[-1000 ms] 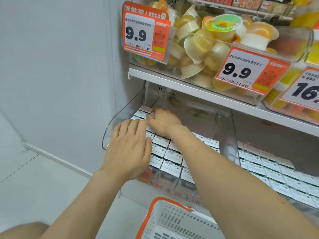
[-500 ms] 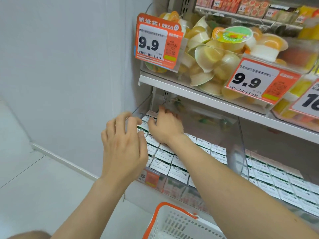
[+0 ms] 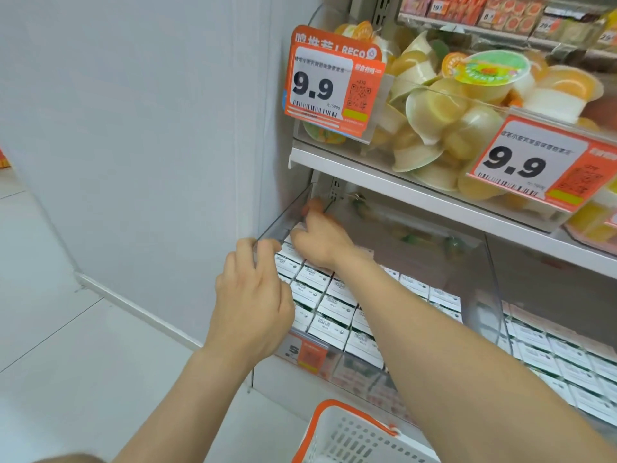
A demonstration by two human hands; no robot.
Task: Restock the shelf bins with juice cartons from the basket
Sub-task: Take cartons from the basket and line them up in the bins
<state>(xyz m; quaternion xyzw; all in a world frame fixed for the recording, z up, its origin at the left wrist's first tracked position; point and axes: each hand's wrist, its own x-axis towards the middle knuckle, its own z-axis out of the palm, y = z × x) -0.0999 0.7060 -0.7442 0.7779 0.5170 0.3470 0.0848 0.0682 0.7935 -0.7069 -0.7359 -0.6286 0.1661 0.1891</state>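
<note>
White-topped juice cartons stand in tight rows inside a clear plastic shelf bin on the lower shelf. My left hand curls its fingers over the top edge of the bin's left wall. My right hand reaches deep into the bin's back left corner, on top of the rearmost cartons. Its fingertips are blurred, so I cannot tell whether they hold a carton. The white basket with an orange rim shows at the bottom edge; its contents are out of view.
A second clear bin of the same cartons sits to the right. The shelf above overhangs the bin and carries jelly cups behind orange 9.9 price tags. A white wall stands close on the left.
My left hand lifted off the carton tops and moved left onto the bin's side wall. My right hand pushed further into the back left corner.
</note>
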